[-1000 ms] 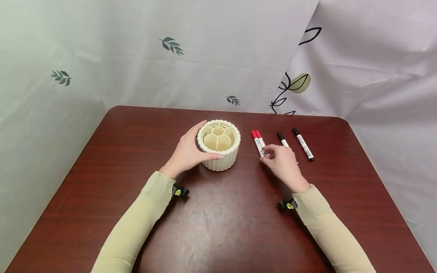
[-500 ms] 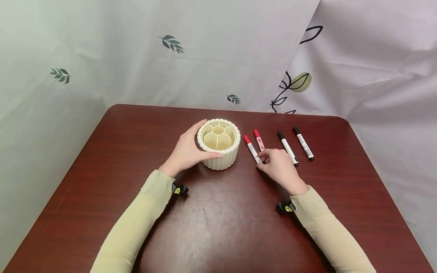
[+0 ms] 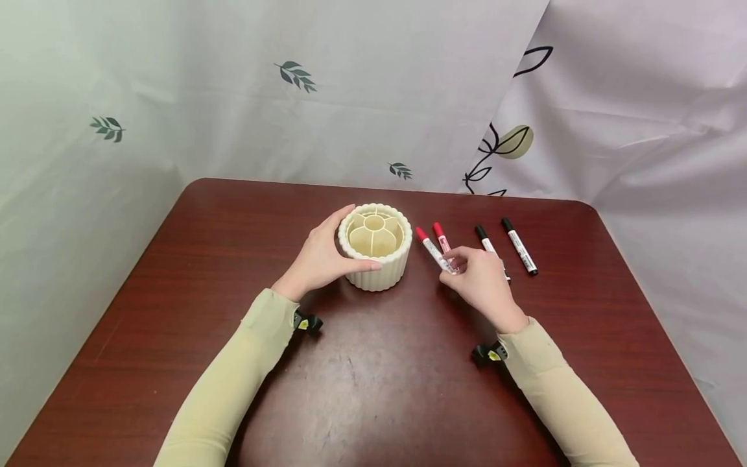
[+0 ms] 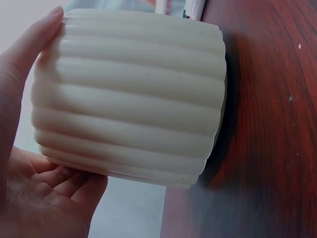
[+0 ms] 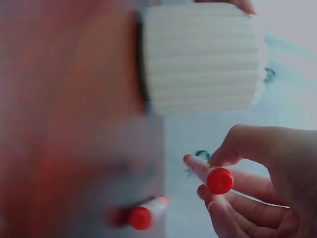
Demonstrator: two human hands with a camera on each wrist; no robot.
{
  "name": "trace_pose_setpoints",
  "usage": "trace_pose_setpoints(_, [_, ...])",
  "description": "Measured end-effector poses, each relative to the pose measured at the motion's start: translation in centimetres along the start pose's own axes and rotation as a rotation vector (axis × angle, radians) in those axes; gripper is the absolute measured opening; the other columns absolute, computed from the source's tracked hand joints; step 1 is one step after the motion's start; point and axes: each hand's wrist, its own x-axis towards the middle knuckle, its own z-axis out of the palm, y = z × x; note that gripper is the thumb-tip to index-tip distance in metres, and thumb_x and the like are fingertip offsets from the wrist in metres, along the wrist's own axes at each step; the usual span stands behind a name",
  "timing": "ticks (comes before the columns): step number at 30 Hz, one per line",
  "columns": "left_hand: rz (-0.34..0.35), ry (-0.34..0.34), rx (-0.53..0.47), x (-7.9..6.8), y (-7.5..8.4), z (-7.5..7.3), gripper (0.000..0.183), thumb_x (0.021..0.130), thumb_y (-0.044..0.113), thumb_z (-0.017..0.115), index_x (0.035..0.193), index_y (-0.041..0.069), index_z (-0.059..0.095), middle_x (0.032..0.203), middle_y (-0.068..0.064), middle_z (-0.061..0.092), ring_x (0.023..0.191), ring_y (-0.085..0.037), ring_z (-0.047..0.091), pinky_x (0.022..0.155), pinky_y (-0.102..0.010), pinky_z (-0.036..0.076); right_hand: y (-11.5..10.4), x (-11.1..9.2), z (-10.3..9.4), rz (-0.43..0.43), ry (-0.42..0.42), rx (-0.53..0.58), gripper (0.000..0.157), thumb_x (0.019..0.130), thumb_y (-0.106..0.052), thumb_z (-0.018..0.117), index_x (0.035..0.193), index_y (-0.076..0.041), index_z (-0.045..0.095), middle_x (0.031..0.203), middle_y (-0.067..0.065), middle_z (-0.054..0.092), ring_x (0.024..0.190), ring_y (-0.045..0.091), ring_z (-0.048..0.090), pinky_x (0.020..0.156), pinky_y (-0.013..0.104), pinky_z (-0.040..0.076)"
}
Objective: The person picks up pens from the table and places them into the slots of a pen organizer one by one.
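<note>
A cream, ribbed round pen holder [image 3: 379, 275] with a scalloped rim stands upright on the table, its inside split into several compartments. Around its left side curves my left hand [image 3: 318, 259], thumb along the front and fingers behind; the left wrist view shows the ribbed wall [image 4: 133, 99] between them. My right hand [image 3: 483, 282] pinches a white marker with a red cap [image 3: 432, 250] between thumb and fingers. In the right wrist view this marker [image 5: 200, 168] is off the table, its cap pointing toward the holder's side. A second red-capped marker [image 3: 442, 239] lies just beyond the right hand.
Two black-capped white markers lie to the right: one [image 3: 486, 240] partly behind the right hand, the other [image 3: 519, 245] farther right. The dark red wooden table [image 3: 373, 389] ends at a pale curtain [image 3: 362, 117] with leaf prints.
My right hand has drawn one red-capped marker away from its neighbour, then raised it slightly, its capped end toward the pen holder. The left hand keeps its grip on the holder.
</note>
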Motion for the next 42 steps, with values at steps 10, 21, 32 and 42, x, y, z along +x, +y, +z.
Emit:
trace_pose_setpoints(10, [-0.008, -0.011, -0.003, 0.1, -0.1, -0.1, 0.118, 0.059, 0.065, 0.092, 0.156, 0.023, 0.039, 0.148, 0.007, 0.049, 0.131, -0.015, 0.048, 0.107, -0.042, 0.041, -1.1, 1.3, -5.4, 0.125, 0.253, 0.361, 0.014, 0.085, -0.008, 0.078, 0.098, -0.008, 0.08, 0.079, 0.003, 0.071, 0.065, 0.013, 0.067, 0.058, 0.018, 0.052])
trace_pose_setpoints(21, [-0.005, -0.024, -0.021, 0.1, -0.3, -0.1, 0.118, 0.06, 0.063, 0.092, 0.157, 0.019, 0.039, 0.148, 0.006, 0.049, 0.13, -0.015, 0.048, 0.107, -0.042, 0.042, -5.7, 3.5, -8.9, -0.049, 0.428, 0.853, 0.027, 0.078, 0.005, 0.084, 0.103, 0.005, 0.075, 0.088, 0.011, 0.072, 0.078, 0.021, 0.068, 0.07, 0.021, 0.057])
trace_pose_setpoints(32, [-0.001, -0.034, -0.029, 0.2, -0.3, -0.2, 0.118, 0.061, 0.062, 0.093, 0.157, 0.018, 0.039, 0.148, 0.007, 0.049, 0.129, -0.014, 0.049, 0.106, -0.041, 0.043, -8.4, 6.1, -5.6, -0.151, 0.183, 0.647, 0.025, 0.084, -0.004, 0.082, 0.109, -0.004, 0.077, 0.093, 0.008, 0.074, 0.081, 0.019, 0.071, 0.074, 0.028, 0.06])
trace_pose_setpoints(42, [0.005, -0.035, -0.028, 0.3, -0.4, -0.3, 0.119, 0.061, 0.064, 0.092, 0.157, 0.018, 0.039, 0.148, 0.006, 0.049, 0.128, -0.013, 0.05, 0.106, -0.042, 0.043, -7.4, 6.8, -1.4, -0.139, -0.01, 0.585, 0.023, 0.088, -0.011, 0.081, 0.111, -0.007, 0.076, 0.099, 0.007, 0.075, 0.083, 0.019, 0.072, 0.075, 0.033, 0.06])
